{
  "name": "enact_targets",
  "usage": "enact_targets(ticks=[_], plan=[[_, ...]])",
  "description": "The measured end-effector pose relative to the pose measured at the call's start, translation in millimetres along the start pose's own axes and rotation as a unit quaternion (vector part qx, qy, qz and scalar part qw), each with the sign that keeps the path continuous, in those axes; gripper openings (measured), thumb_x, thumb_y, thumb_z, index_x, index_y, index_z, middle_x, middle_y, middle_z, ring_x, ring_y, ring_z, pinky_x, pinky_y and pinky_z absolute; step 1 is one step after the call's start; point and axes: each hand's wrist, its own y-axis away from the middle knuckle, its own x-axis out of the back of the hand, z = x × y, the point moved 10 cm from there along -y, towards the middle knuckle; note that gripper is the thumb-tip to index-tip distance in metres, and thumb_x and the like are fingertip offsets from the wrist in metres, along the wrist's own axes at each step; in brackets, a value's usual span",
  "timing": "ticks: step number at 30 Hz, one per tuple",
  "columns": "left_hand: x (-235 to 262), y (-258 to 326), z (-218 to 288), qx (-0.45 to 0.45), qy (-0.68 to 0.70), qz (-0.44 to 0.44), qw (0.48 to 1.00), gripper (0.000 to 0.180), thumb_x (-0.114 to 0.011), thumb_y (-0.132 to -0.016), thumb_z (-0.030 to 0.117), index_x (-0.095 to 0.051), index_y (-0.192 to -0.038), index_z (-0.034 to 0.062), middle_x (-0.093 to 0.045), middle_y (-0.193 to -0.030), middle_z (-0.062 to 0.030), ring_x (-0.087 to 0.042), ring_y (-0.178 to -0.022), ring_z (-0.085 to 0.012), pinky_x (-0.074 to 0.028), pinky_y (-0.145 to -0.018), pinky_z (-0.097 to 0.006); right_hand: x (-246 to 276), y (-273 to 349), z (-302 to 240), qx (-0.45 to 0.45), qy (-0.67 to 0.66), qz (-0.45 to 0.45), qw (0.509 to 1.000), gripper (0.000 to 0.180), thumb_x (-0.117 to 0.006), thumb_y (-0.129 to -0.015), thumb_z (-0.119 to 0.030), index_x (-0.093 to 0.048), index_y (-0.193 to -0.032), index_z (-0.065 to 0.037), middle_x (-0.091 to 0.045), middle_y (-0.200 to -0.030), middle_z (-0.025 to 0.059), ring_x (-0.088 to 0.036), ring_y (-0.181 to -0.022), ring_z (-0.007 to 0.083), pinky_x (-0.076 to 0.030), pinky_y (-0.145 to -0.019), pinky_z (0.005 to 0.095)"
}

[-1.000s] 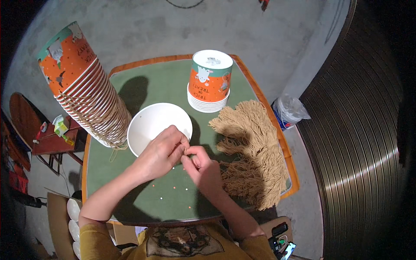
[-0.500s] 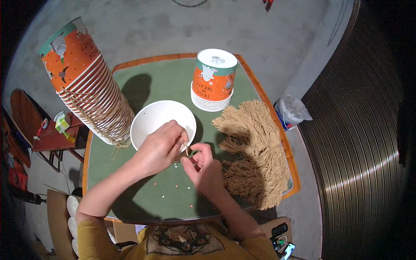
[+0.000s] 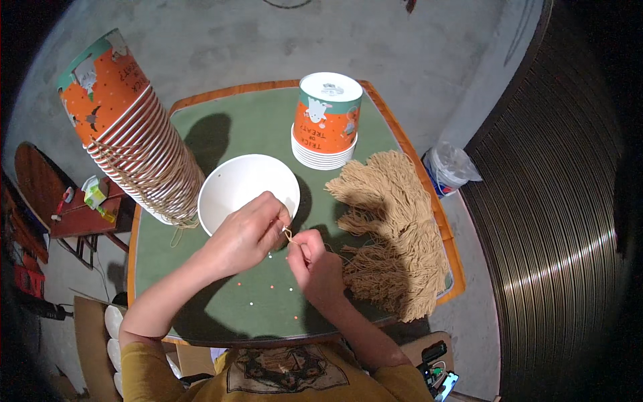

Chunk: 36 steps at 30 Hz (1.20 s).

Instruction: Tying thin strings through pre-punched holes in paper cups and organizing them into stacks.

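Both hands' fingers (image 3: 282, 226) pinched on string (image 3: 288, 235) (tan)

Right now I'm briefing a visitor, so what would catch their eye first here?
Probably the tall leaning stack of orange paper cups at the table's left, then the tan pile of strings on the right. Between them, the left hand and right hand pinch one string beside a white cup.

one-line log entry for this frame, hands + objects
left hand: pinching string at white cup rim | right hand: pinching same string | string pile: right | cup stacks: left, rear
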Motion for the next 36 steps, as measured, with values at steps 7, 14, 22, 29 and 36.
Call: enact_targets(ticks=[7,14,22,29,36], plan=[[-1.4,4.6,30.1,-0.097,-0.087,0.020,0.991,0.014,-0.061,-0.077,0.005,-0.055,-0.089,0.0030,-0.050,-0.088,-0.0115,-0.056,-0.083,-0.0305,-0.048,-0.070,-0.041,1.3,-2.0,7.4,-0.051,-0.120,-0.003,0.991,0.006,-0.055,-0.089,-0.011,-0.051,-0.090,-0.007,-0.053,-0.058,0.0103,-0.055,-0.049,0.0178,-0.043,-0.049,0.0329],[-8.1,8.7,31.8,-0.118,-0.176,0.027,0.977,0.013,-0.063,-0.075,0.009,-0.056,-0.086,0.0040,-0.051,-0.088,-0.0105,-0.056,-0.085,-0.0280,-0.047,-0.073,-0.040,4.9,-2.0,1.8,-0.064,-0.154,-0.005,0.986,0.004,-0.048,-0.085,-0.001,-0.050,-0.082,-0.003,-0.047,-0.058,0.0000,-0.045,-0.054,0.0063,-0.038,-0.051,0.0248],[-6.3,11.5,42.8,-0.177,-0.251,0.065,0.949,0.014,-0.063,-0.076,0.013,-0.057,-0.086,0.0068,-0.052,-0.091,-0.0091,-0.056,-0.093,-0.0269,-0.037,-0.098,-0.046,-2.7,7.9,10.8,0.012,-0.210,0.054,0.976,0.006,-0.053,-0.086,-0.008,-0.051,-0.083,-0.004,-0.047,-0.056,0.0016,-0.045,-0.049,0.0120,-0.037,-0.049,0.0273],[7.5,72.1,30.2,-0.084,-0.092,0.199,0.972,0.021,-0.069,-0.077,0.009,-0.059,-0.095,0.0053,-0.058,-0.084,-0.0085,-0.059,-0.074,-0.0259,-0.048,-0.063,-0.036,-27.3,55.1,20.1,-0.280,-0.317,-0.123,0.898,0.021,-0.043,-0.097,-0.023,-0.055,-0.097,-0.007,-0.051,-0.059,0.0006,-0.040,-0.049,0.0066,-0.032,-0.046,0.0230],[-1.2,72.4,-46.4,0.136,0.188,0.199,0.952,0.014,-0.055,-0.092,0.012,-0.059,-0.101,0.0012,-0.061,-0.095,-0.0066,-0.056,-0.091,-0.0164,-0.044,-0.083,-0.027,-48.1,72.7,-12.0,-0.177,-0.261,-0.207,0.926,0.027,-0.039,-0.099,-0.024,-0.057,-0.103,-0.004,-0.052,-0.060,0.0004,-0.041,-0.052,0.0062,-0.037,-0.052,0.0231]])
